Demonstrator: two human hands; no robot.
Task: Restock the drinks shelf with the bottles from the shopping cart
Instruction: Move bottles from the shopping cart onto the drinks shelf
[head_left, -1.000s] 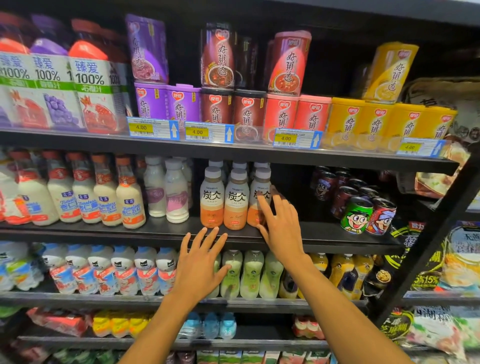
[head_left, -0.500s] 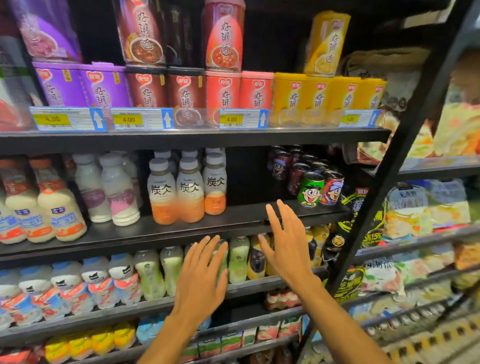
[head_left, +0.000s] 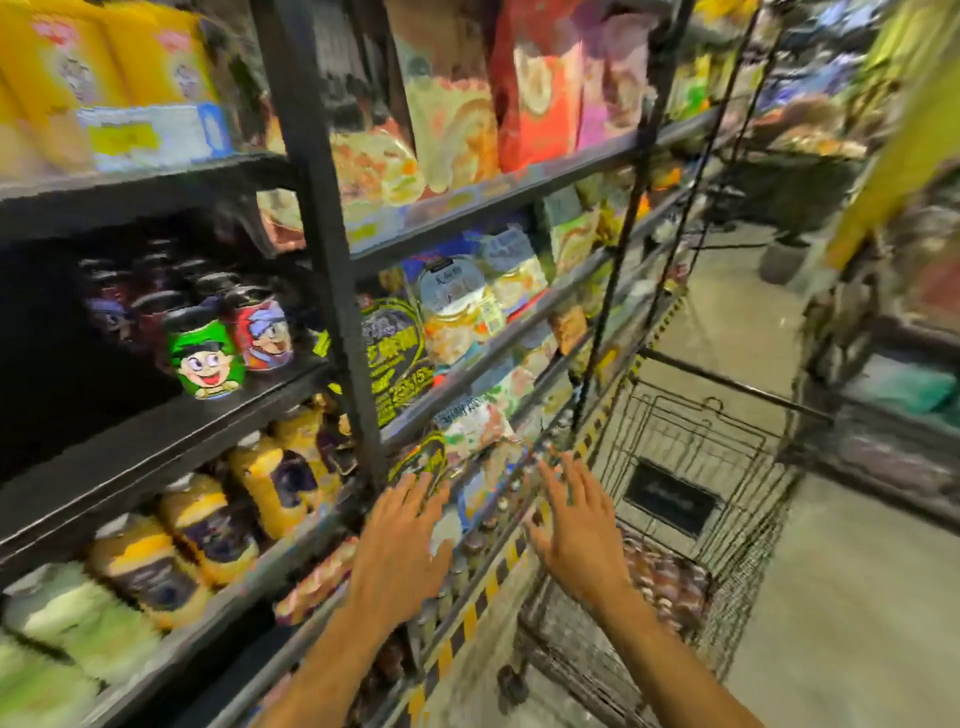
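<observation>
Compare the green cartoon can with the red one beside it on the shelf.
The green can has a green label; the red can has a red label with a blue-hatted figure. The green can stands nearer the shelf edge; the red can sits further back, to its right. Both stand upright, look alike in shape, and carry cartoon faces.

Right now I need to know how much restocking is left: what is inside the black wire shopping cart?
The black wire shopping cart holds blurred brownish bottles near its bottom. The right hand covers some, so no count is possible.
</observation>
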